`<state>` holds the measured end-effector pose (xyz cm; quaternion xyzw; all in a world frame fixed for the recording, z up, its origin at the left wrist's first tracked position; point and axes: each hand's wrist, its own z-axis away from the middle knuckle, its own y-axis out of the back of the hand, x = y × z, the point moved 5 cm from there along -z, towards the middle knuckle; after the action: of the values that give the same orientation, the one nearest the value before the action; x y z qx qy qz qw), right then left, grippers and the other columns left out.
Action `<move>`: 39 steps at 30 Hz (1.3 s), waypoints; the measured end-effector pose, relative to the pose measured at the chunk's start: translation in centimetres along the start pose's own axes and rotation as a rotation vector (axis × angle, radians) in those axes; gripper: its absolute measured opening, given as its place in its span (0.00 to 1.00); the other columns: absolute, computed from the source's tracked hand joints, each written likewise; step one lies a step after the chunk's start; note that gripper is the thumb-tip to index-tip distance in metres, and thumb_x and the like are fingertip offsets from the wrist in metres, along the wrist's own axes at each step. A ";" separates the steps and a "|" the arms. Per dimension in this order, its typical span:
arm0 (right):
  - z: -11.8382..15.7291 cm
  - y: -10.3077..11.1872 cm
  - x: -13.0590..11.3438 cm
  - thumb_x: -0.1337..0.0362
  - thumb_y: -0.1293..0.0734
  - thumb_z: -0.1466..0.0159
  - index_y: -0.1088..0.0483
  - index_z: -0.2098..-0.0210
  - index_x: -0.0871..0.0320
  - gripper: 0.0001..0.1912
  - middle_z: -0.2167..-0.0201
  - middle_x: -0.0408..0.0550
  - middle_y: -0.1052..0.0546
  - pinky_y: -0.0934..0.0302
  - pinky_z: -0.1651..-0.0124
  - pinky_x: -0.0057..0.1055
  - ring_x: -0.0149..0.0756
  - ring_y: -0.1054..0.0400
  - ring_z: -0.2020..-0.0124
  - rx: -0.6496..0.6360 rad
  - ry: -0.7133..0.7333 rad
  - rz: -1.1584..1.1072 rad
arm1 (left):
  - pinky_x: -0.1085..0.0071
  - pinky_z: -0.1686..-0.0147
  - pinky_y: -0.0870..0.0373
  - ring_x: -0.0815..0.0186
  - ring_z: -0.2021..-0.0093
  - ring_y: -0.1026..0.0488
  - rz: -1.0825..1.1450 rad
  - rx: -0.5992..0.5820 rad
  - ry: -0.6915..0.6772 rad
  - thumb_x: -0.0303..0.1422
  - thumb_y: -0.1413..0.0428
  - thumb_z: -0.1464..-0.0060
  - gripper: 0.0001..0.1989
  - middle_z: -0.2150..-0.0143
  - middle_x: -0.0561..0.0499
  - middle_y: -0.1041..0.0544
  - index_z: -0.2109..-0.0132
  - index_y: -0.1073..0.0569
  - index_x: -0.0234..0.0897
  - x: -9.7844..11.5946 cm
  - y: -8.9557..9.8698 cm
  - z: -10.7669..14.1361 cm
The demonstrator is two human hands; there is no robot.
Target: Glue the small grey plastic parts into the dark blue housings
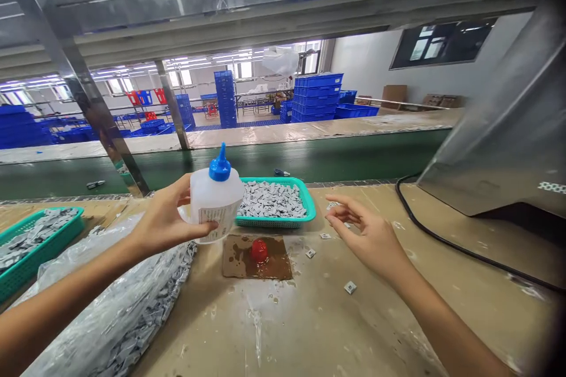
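My left hand (170, 218) is wrapped round a translucent white bottle (216, 200) with a blue nozzle cap, held upright above the table. My right hand (365, 232) hovers over the table to the right, its fingers curled and apart, with nothing visible between them. Between the hands, a small red object (259, 251) sits on a wet brown square mat (234, 265). Behind it stands a green basket (309, 200) full of small grey-white pieces. A few loose pieces, one of them a small square piece (350, 287), lie near my right hand.
A large clear plastic bag (119, 300) of grey pieces lies at the left, beside another green basket (71, 225). Metal posts and a green conveyor (327, 159) run behind. A black cable (433, 240) and a metal machine (499, 123) are at the right.
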<state>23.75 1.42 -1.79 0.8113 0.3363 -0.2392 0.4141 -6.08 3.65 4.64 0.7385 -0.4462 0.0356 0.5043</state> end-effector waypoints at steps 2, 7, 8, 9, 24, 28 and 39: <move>0.1 0.0 -0.2 0.61 0.39 0.44 0.33 0.57 0.57 0.15 0.72 0.45 0.28 0.36 0.63 0.35 0.35 0.32 0.69 -0.004 0.000 -0.003 | 0.67 0.57 0.34 0.59 0.58 0.30 0.079 -0.048 0.065 0.34 0.40 0.64 0.29 0.57 0.49 0.27 0.51 0.36 0.39 1.7 -0.2 1.1; 0.2 0.4 -0.7 0.63 0.39 0.45 0.32 0.58 0.58 0.15 0.74 0.44 0.28 0.36 0.62 0.35 0.34 0.33 0.71 0.026 0.022 -0.021 | 0.69 0.65 0.32 0.58 0.61 0.30 0.192 -0.245 0.250 0.32 0.41 0.65 0.31 0.56 0.49 0.28 0.49 0.38 0.41 3.4 -1.5 4.5; 0.2 0.5 -0.9 0.64 0.39 0.45 0.32 0.58 0.58 0.15 0.74 0.44 0.28 0.36 0.62 0.34 0.33 0.33 0.71 0.033 0.031 -0.032 | 0.70 0.68 0.32 0.58 0.62 0.29 0.189 -0.275 0.295 0.32 0.41 0.65 0.31 0.57 0.49 0.27 0.49 0.37 0.41 3.3 -1.8 5.2; 0.2 0.6 -1.0 0.64 0.39 0.45 0.32 0.58 0.58 0.15 0.74 0.44 0.28 0.36 0.62 0.33 0.32 0.33 0.72 0.038 0.039 -0.046 | 0.71 0.70 0.33 0.58 0.63 0.29 0.176 -0.302 0.329 0.32 0.42 0.65 0.30 0.59 0.49 0.27 0.50 0.36 0.41 3.2 -2.0 5.8; 0.4 1.6 -1.5 0.68 0.39 0.45 0.32 0.58 0.59 0.14 0.74 0.43 0.28 0.37 0.64 0.27 0.30 0.33 0.71 0.079 0.090 -0.127 | 0.67 0.65 0.37 0.57 0.63 0.32 -0.122 -0.770 0.377 0.37 0.50 0.62 0.23 0.61 0.49 0.27 0.55 0.34 0.37 1.9 -5.6 7.4; 0.4 1.6 -1.5 0.68 0.39 0.45 0.33 0.58 0.59 0.14 0.74 0.43 0.28 0.37 0.64 0.27 0.30 0.33 0.71 0.078 0.088 -0.135 | 0.67 0.66 0.36 0.57 0.62 0.31 -0.106 -0.794 0.405 0.38 0.49 0.63 0.24 0.62 0.49 0.27 0.55 0.34 0.37 1.3 -6.3 7.2; 0.4 1.5 -1.3 0.67 0.38 0.45 0.33 0.58 0.58 0.14 0.73 0.43 0.28 0.37 0.63 0.28 0.30 0.33 0.71 0.081 0.091 -0.116 | 0.72 0.71 0.37 0.59 0.66 0.30 -0.004 -0.870 0.508 0.36 0.48 0.62 0.18 0.66 0.53 0.25 0.59 0.31 0.39 2.3 -5.6 6.2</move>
<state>23.98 -0.02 -0.41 0.8167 0.3911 -0.2390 0.3506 -3.30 -2.07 -1.25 0.4288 -0.2815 0.0244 0.8581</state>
